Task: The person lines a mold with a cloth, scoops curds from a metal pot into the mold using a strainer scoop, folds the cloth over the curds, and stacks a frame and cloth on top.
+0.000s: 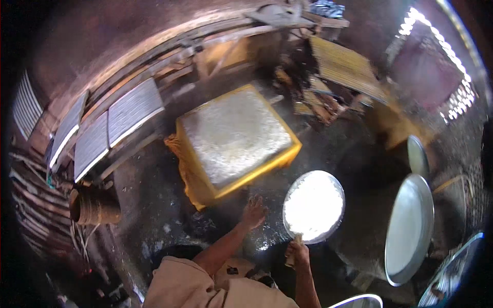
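Observation:
A round metal pan (340, 226) with bright white contents (313, 205) lies in front of me, right of centre. At its near rim my right hand (297, 251) is closed round a pale, folded piece that looks like cloth; glare hides exactly how it meets the rim. My left hand (253, 213) is held out over the dark floor with its fingers spread and nothing in it. Just beyond that hand stands a low, square yellow-edged tray or frame (257, 177), covered with a whitish, grainy layer (233, 133).
To the right, a large metal dish (409, 231) stands tilted, with a smaller one (418, 155) behind it. Firewood (323, 105) lies beneath a ridged yellow panel (349, 66). Ridged grey panels (134, 110) lean at left, above a brown bucket (95, 206).

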`<state>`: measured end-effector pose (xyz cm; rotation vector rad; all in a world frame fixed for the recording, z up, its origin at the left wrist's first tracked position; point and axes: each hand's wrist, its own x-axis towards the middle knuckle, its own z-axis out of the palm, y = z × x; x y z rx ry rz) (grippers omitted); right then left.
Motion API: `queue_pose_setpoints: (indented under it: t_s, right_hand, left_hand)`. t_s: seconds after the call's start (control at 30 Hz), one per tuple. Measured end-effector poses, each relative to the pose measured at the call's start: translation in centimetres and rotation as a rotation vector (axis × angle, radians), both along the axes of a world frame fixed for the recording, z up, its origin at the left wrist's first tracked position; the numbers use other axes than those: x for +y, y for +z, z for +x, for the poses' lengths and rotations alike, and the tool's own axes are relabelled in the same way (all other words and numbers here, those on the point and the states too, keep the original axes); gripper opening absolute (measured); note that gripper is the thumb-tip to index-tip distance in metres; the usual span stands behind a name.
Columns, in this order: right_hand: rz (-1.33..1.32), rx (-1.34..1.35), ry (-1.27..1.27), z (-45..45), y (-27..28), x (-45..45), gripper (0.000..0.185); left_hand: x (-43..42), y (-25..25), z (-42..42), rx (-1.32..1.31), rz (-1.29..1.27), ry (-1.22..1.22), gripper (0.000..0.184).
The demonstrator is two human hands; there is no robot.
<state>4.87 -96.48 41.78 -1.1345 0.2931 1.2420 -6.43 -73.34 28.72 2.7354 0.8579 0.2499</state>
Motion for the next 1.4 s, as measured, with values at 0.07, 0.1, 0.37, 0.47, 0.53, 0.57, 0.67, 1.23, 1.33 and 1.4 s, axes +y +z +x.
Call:
queue_pose_setpoints:
  t_s: [0.07, 0.1, 0.37, 0.47, 0.53, 0.57, 0.67, 1.23, 1.33, 1.4]
  right_hand:
    - [-0.149, -0.062, 0.138, -0.6, -0.7, 6.4, 0.011]
    - [-0.134, -0.051, 0.214, -2.3, -2.9, 12.8, 0.011]
    - [-0.008, -0.100, 0.433, -4.4, -12.8, 34.6, 0.015]
    - [-0.176, -0.208, 0.539, -4.7, -13.5, 39.5, 0.014]
    - [-0.251, -0.173, 0.554, -5.0, -14.0, 42.2, 0.014]
    - [-0.328, -0.172, 0.588, -5.1, -13.0, 43.6, 0.015]
    - [-0.202, -0.084, 0.628, -3.4, -16.7, 43.5, 0.016]
    - [-0.763, -1.075, 0.324, 9.5, -10.3, 38.6, 0.059]
    - [-0.696, -1.203, -0.015, 9.7, -0.7, 32.1, 0.052]
    - [-0.436, -1.271, -0.282, 10.5, 2.9, 24.7, 0.045]
  left_hand:
    - [2.0, 9.6, -1.6, 0.058, -0.355, 0.194, 0.054]
    - [6.3, 6.0, -4.6, 0.177, -0.217, 0.083, 0.057]
    - [10.0, 0.5, -9.1, 0.174, -0.425, 0.345, 0.072]
    - [10.7, 0.5, -9.5, 0.211, -0.585, 0.339, 0.075]
    - [11.1, 1.8, -9.2, 0.227, -0.648, 0.386, 0.075]
    - [11.0, 1.5, -9.3, 0.227, -0.651, 0.386, 0.075]
    - [10.0, -1.0, -9.2, 0.047, -0.632, 0.462, 0.074]
    - [8.1, 2.1, -6.5, 0.016, -0.096, 0.187, 0.051]
    - [3.7, 8.7, -1.9, -0.059, -0.077, 0.002, 0.043]
    - [-0.5, 6.3, 1.6, -0.183, 0.015, -0.074, 0.035]
